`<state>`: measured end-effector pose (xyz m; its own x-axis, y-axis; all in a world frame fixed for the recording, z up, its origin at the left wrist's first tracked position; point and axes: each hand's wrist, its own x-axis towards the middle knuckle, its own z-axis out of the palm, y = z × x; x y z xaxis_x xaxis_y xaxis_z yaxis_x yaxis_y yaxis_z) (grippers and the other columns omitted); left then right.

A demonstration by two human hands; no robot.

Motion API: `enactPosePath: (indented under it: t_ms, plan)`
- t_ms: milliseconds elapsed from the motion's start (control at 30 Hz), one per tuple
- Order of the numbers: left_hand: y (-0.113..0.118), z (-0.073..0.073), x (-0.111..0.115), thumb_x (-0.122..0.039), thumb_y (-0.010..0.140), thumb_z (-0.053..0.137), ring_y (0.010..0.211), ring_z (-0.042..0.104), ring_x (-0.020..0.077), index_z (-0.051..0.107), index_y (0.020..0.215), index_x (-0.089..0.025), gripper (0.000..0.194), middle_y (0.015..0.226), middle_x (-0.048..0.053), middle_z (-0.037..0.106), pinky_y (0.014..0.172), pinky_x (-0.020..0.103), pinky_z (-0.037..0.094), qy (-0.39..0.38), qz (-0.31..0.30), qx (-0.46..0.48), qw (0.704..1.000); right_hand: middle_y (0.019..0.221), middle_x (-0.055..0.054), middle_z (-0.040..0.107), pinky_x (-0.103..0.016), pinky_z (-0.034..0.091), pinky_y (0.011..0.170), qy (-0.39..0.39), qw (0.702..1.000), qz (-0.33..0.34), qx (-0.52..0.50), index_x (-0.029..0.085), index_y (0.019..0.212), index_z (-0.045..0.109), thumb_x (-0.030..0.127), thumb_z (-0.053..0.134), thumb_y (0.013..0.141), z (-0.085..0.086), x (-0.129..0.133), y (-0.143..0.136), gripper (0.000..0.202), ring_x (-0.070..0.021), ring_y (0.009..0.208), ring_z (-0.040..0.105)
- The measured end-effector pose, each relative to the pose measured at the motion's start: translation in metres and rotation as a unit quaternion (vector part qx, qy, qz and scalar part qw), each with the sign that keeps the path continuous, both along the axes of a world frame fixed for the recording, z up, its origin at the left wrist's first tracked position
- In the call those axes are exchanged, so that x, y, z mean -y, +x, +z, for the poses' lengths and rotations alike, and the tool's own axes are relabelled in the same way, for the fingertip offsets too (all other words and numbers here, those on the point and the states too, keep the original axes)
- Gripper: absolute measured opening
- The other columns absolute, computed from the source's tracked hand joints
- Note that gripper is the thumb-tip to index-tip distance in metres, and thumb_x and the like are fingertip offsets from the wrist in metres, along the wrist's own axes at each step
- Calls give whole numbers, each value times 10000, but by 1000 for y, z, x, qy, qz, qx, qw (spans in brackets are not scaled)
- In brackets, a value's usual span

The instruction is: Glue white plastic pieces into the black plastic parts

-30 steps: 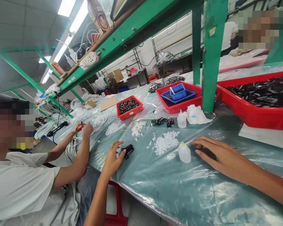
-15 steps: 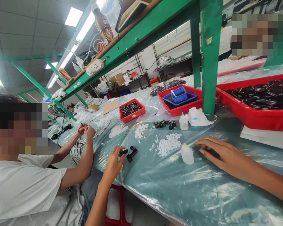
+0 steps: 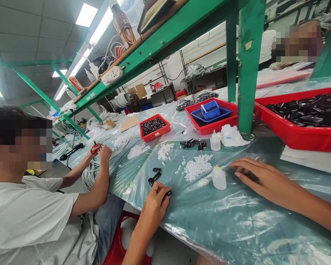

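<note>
Black plastic part [image 3: 167, 193], small, glossy, pinched in my left hand [image 3: 154, 202] at table [image 3: 223, 221] edge; right hand [image 3: 262, 180] flat, fingers spread, possibly covering another piece.

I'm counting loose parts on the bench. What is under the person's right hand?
The right hand lies flat, fingers spread, on the plastic-covered table, beside a small white squeeze bottle. A dark shape shows between its fingers; the palm covers the rest, so what it is cannot be told.

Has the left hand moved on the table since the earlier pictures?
Yes. The left hand has come right, closer to the white bottle, and toward the table's near edge, holding a black part.
</note>
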<state>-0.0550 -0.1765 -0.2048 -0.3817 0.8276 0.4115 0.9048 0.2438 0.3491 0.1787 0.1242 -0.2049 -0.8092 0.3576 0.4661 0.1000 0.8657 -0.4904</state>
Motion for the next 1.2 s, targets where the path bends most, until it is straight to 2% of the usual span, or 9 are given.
enactPosePath:
  t_ms: [200, 300, 367, 433, 467, 533, 667, 833, 1200]
  plan:
    - [-2, 1, -1, -275, 978, 538, 926, 667, 236, 752, 1146, -251, 273, 1169, 127, 638, 829, 385, 571, 35, 1, 59, 998, 1165, -69, 699, -392, 577, 861, -11, 1000, -3, 9, 260, 1147, 648, 424, 467, 1000, 2, 2, 0, 285, -263, 977, 702]
    - [9, 10, -2, -351, 937, 625, 819, 667, 209, 779, 1045, -222, 229, 994, 101, 690, 768, 346, 567, 107, 15, 195, 975, 1150, -67, 703, -394, 574, 870, -7, 1000, 0, 9, 259, 1135, 651, 426, 468, 997, 2, 1, -1, 284, -269, 997, 700]
    - [23, 21, -5, -412, 893, 691, 680, 645, 164, 773, 980, -194, 248, 811, 53, 680, 670, 291, 557, 188, 28, 353, 916, 1156, -73, 700, -392, 571, 859, -6, 1000, 1, 13, 257, 1152, 643, 429, 456, 1004, 2, 1, -1, 294, -266, 990, 699]
    - [39, 35, -10, -449, 837, 758, 585, 613, 121, 762, 934, -177, 289, 722, 19, 655, 594, 241, 536, 262, 27, 493, 829, 1164, -80, 696, -386, 569, 842, -5, 1000, 3, 15, 256, 1165, 636, 432, 445, 1009, 3, 1, 0, 303, -263, 979, 698]
    - [47, 42, -13, -451, 806, 793, 572, 611, 109, 759, 916, -171, 303, 716, 15, 655, 577, 223, 528, 286, 19, 538, 793, 1164, -82, 695, -386, 568, 835, -5, 1000, 4, 15, 256, 1164, 634, 435, 443, 1009, 4, 1, 0, 305, -262, 975, 697]
    - [62, 54, -17, -428, 768, 837, 578, 622, 99, 754, 867, -162, 296, 731, 20, 669, 566, 200, 524, 318, -2, 576, 753, 1147, -83, 695, -388, 566, 829, -4, 1000, 4, 15, 252, 1144, 637, 440, 445, 1006, 5, 1, 1, 301, -262, 965, 695]
    - [82, 65, -24, -370, 799, 826, 588, 632, 94, 714, 769, -154, 245, 768, 23, 679, 581, 201, 534, 346, -49, 554, 755, 1145, -79, 691, -390, 567, 815, -8, 1000, 4, 13, 251, 1140, 633, 436, 452, 1008, 4, 1, 1, 290, -252, 926, 692]
    - [96, 71, -25, -393, 807, 816, 580, 633, 109, 695, 775, -169, 257, 762, 19, 660, 559, 217, 532, 348, -85, 530, 769, 1178, -72, 686, -401, 559, 843, -6, 1000, 7, 18, 261, 1157, 626, 412, 450, 1011, 1, 2, 1, 274, -252, 953, 686]
    - [106, 81, -16, -438, 752, 849, 532, 580, 110, 760, 836, -198, 270, 778, 52, 663, 471, 211, 511, 336, -111, 529, 771, 1175, -119, 682, -412, 551, 854, -21, 999, 8, 36, 217, 1141, 632, 424, 428, 1013, 10, 6, 1, 318, -285, 980, 685]
